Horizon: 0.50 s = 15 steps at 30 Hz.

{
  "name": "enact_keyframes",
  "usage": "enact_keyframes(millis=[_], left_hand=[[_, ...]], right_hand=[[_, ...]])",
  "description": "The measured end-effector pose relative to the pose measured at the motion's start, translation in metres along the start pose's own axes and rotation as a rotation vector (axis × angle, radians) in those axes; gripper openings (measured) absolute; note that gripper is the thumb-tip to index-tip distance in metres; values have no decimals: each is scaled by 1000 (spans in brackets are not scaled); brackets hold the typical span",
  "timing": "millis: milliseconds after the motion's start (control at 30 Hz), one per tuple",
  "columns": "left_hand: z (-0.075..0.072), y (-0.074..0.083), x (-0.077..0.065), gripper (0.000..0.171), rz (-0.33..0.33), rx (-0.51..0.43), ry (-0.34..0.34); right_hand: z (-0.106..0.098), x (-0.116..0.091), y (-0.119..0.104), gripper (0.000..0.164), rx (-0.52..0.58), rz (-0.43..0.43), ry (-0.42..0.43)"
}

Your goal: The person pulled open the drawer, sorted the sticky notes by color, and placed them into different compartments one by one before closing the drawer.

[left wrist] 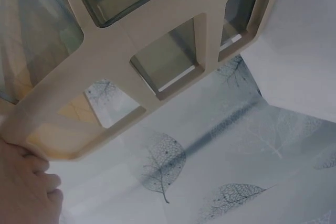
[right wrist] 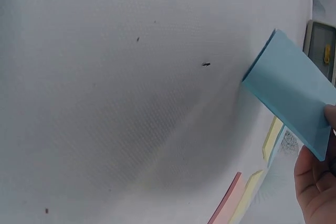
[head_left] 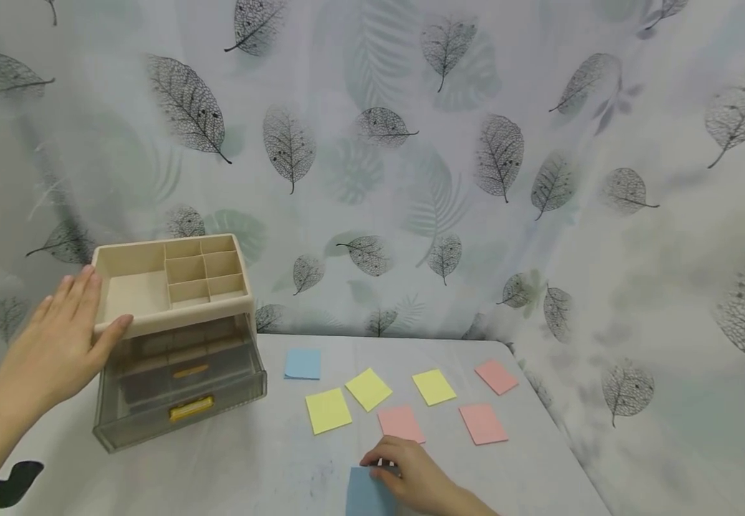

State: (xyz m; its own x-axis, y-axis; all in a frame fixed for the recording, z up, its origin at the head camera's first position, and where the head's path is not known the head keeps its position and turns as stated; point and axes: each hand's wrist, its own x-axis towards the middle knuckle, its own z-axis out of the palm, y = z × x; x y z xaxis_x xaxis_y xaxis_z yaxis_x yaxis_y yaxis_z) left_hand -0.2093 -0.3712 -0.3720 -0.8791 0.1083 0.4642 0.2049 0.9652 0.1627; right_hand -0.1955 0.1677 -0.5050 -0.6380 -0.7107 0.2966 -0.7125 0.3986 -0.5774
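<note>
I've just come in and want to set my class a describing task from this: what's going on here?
Someone is handling sticky notes at a white table. Their right hand pinches a blue pad by one end, while their left hand rests against the left side of a drawer box. Beyond the right hand lie three yellow notes, three pink notes and another blue one.

The bare left hand (head_left: 56, 344) is resting palm-down, fingers straight, thumb spread. The bare right hand (head_left: 414, 473) is pinching with curled fingers.
</note>
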Motion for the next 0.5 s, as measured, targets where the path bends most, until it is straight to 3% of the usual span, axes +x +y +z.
enact_keyframes(millis=[500], left_hand=[[-2,2,1,82,2,40,-15]], right_hand=[[1,-3,-6,18,36,15,56]])
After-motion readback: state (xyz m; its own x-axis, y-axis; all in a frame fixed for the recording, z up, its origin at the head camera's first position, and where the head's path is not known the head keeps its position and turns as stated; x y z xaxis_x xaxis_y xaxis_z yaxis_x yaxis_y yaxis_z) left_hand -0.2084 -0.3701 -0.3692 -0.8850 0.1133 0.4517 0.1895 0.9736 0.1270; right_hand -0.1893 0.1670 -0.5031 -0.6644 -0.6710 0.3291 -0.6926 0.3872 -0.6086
